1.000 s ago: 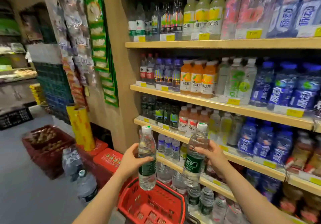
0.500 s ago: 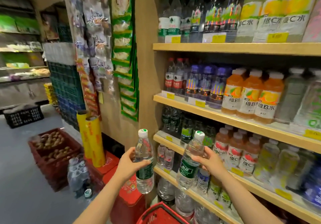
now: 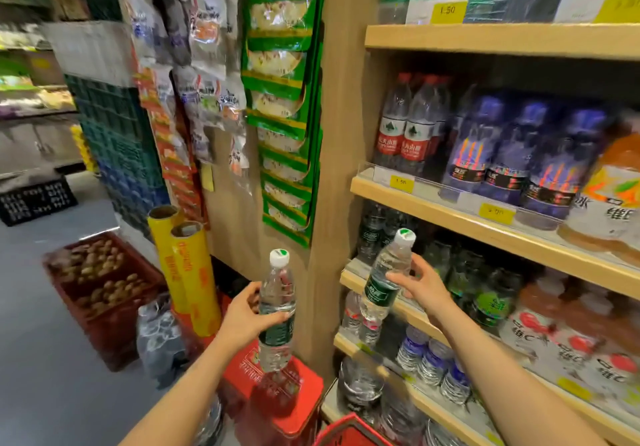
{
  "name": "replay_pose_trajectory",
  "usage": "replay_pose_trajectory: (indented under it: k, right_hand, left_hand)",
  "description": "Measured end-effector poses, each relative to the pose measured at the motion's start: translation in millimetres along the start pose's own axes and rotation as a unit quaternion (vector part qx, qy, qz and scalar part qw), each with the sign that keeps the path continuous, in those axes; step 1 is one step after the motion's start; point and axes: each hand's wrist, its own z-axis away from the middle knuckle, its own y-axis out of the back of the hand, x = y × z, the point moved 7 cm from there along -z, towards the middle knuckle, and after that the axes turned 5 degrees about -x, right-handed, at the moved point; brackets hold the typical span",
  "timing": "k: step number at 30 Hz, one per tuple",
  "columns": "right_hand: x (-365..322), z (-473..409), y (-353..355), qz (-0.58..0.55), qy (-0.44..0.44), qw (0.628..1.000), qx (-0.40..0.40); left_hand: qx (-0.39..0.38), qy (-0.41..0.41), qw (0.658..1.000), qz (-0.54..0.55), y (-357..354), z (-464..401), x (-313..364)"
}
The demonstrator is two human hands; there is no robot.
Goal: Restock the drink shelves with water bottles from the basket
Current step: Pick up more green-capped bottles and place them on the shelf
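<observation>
My left hand (image 3: 247, 319) grips a clear water bottle (image 3: 277, 307) with a green label and a white cap, held upright in front of the wooden end panel of the shelving. My right hand (image 3: 420, 284) holds a second, matching water bottle (image 3: 384, 279), tilted with its cap toward the third shelf (image 3: 353, 281), at that shelf's left end where dark green-labelled bottles (image 3: 374, 231) stand. Only the rim of the red basket (image 3: 346, 433) shows at the bottom edge.
Shelves on the right carry red-labelled water (image 3: 401, 127), purple bottles (image 3: 512, 154) and orange drinks. Snack packs (image 3: 280, 99) hang on the end panel. On the floor stand red boxes (image 3: 277, 390), yellow film rolls (image 3: 187, 272), a crate of nuts (image 3: 100, 276) and wrapped bottles (image 3: 159, 338).
The view has closed in on the shelving's left end. My right hand has carried its bottle up and left to the third shelf's edge, tilting it further. My left hand stays upright.
</observation>
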Motion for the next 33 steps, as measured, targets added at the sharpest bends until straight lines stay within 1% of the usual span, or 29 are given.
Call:
replay_pose_trajectory:
  k: [3,7,10,12,14,17,19,24,25,29,33]
  right_hand:
    - [-2,-28,-8,0.005,-0.002,1.000,0.030]
    - [-5,-63,-17,0.026,0.017,0.998,0.057]
    - [-4,-91,-26,0.064,0.038,0.995,0.073]
    - [8,-113,-31,0.090,0.049,0.992,0.077]
    - [12,-125,-30,0.093,0.051,0.991,0.084]
    - [22,-149,-32,0.086,0.032,0.991,0.093]
    - [29,-164,-34,0.107,0.021,0.990,0.088]
    - [63,-184,-27,0.121,-0.057,0.984,0.118]
    - [65,-187,-27,0.119,-0.062,0.983,0.125]
    - [67,-196,-30,0.108,-0.031,0.984,0.138]
    - [76,-202,-26,0.088,-0.054,0.978,0.183]
  left_hand:
    - [-0.027,-0.002,1.000,-0.002,15,-29,-10]
    - [-0.035,-0.005,0.999,0.003,25,-59,-22]
    - [-0.022,-0.007,1.000,0.005,31,-74,-37]
    - [-0.009,-0.010,1.000,0.009,32,-83,-50]
    - [0.000,-0.010,1.000,0.011,32,-87,-54]
    - [0.019,-0.009,1.000,0.015,33,-96,-69]
    - [0.025,-0.005,1.000,0.018,33,-103,-79]
    - [0.019,-0.005,0.999,0.029,30,-109,-93]
    - [0.018,-0.002,0.999,0.028,30,-110,-95]
    - [0.007,-0.002,1.000,0.011,28,-115,-97]
    - [0.013,-0.006,1.000,0.004,28,-122,-99]
